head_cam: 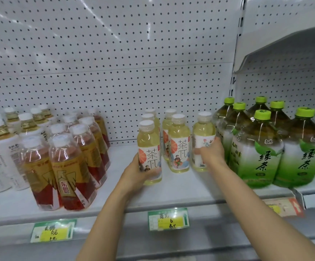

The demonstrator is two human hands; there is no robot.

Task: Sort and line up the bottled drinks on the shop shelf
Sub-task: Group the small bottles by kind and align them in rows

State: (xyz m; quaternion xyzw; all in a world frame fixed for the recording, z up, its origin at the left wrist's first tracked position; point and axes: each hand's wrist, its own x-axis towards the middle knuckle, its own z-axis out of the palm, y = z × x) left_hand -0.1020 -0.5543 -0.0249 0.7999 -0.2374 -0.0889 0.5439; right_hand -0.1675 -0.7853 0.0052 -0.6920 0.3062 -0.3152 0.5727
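Pale tea bottles [179,143] stand mid-shelf [181,187], in loose rows. Step: aligning. Left hand [136,175] fingers wrap the front bottle [149,151]; right hand [212,153] fingers curl round the end bottle [203,142], beside green tea jugs [262,147]. Next, likely: square both to the front edge.

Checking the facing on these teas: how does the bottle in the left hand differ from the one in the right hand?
The bottle in the left hand shows its front label with large characters and an orange slice; the bottle in the right hand is turned, showing other artwork. The left hand grips its bottle low down at the row's front; the right hand holds its bottle mid-label, beside the green tea bottles. Both are upright, white-capped, pale yellow.
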